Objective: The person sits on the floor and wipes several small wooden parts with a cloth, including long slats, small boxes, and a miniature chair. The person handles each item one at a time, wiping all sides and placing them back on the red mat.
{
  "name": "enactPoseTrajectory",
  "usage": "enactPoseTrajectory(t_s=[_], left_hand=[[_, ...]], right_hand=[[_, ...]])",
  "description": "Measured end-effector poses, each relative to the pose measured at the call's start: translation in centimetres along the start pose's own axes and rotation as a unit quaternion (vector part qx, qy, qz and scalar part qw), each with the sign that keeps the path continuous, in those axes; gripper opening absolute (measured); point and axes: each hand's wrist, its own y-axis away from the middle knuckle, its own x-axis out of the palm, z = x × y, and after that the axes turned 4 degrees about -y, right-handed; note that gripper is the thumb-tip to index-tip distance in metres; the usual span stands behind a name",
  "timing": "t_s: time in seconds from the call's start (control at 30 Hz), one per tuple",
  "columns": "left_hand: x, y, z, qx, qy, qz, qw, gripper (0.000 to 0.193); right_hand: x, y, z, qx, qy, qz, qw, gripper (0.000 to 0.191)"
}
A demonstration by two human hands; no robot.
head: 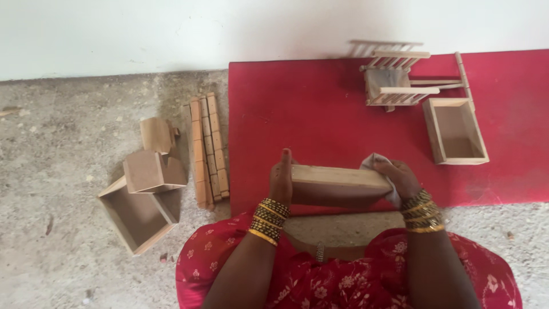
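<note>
A person sits on the floor with a plain wooden box held up on its side over the near edge of a red mat, just above the lap. The left hand clasps the box's left end, thumb pointing up along it; that grip is closed on the wood and seems to steady the piece. The right hand presses a small pale cloth against the box's right end, fingers closed over the cloth, as one would for wiping or rubbing the surface. Stacks of bangles ring both wrists.

On the far right of the mat lies an open wooden box, hollow side up, and just beyond it a small slatted wooden rack with loose slatted pieces leaning near the white wall. These stand well apart from the hands.

On the bare concrete to the left, an open wooden tray lies hollow up, with a closed wooden block resting on its far rim and another small wooden piece beyond. Between these and the mat's left edge lies a bundle of notched wooden strips, laid side by side, within the left hand's reach.
</note>
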Motion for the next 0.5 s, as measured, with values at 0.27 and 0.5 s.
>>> enactPoseTrajectory(t_s=[0.27,0.5], left_hand=[[1.8,1.8,-1.6,0.003,-0.225,-0.035,0.974,0.067],[2.0,3.3,-0.8,-0.021,-0.198,-0.036,0.979,0.056]], right_hand=[[4.0,-2.5,-3.8,-0.159,0.438,-0.189,0.864,0.037],[17.5,5.8,-5.2,-0.418,0.506,-0.085,0.75,0.04]])
